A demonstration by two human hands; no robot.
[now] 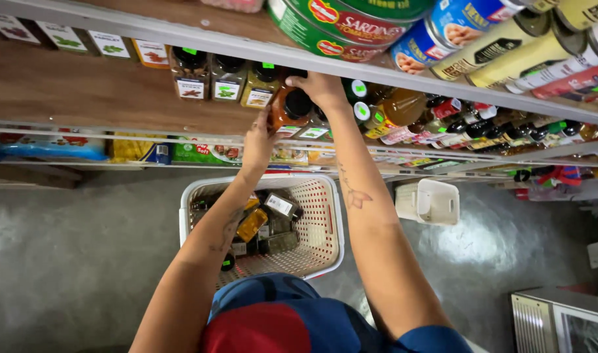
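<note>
Both my arms reach up to a wooden shelf (83,91). My left hand (259,140) and my right hand (320,88) together hold a brown spice jar with a black cap (291,106) at the shelf's front edge. To its left stands a row of similar black-capped spice jars (227,78) with white labels and green stickers. Below my arms a white perforated basket (322,225) sits on the floor with several spice jars (266,222) inside.
Tins and tubes (443,33) fill the shelf above. Bottles of sauce (456,121) line the shelf to the right. Packets (201,151) lie on a lower shelf. A small white bin (429,201) and a metal-framed case (560,320) stand on the grey floor.
</note>
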